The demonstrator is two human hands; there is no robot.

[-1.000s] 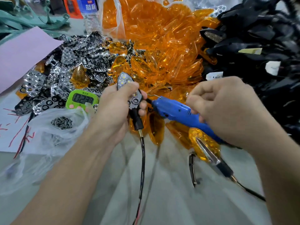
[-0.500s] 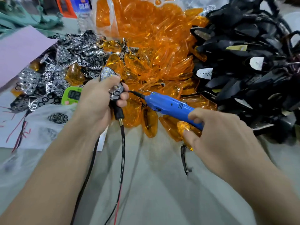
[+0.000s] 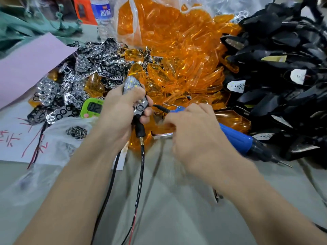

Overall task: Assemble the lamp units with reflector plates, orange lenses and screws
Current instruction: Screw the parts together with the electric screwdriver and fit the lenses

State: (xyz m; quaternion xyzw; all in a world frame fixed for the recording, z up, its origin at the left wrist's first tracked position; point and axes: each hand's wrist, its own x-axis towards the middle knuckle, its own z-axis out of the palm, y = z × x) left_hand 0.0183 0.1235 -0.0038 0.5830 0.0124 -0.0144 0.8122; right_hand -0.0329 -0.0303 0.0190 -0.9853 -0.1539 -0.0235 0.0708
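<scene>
Although the left hand (image 3: 118,110) has a closed grip on the lamp unit (image 3: 131,85), the right hand (image 3: 198,138), just right of it over the electric screwdriver (image 3: 236,137), is blurred, grip indeterminate. Risk: the reflector plate (image 3: 140,108), probably unscrewed, slips if the unit tilts. Orange lenses (image 3: 177,68) lie beyond.

One screwdriver (image 3: 235,137), one timer (image 3: 92,107), one bottle (image 3: 103,18) — lenses (image 3: 177,50) beyond counting.

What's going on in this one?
A person is partway through assembling a lamp. The left hand grips a lamp unit, its wires hanging below. The right hand, blurred, is over a blue electric screwdriver whose tip points toward the unit. Whether that hand grips anything is unclear. Piles of reflector plates, orange lenses and black housings lie behind.
</scene>
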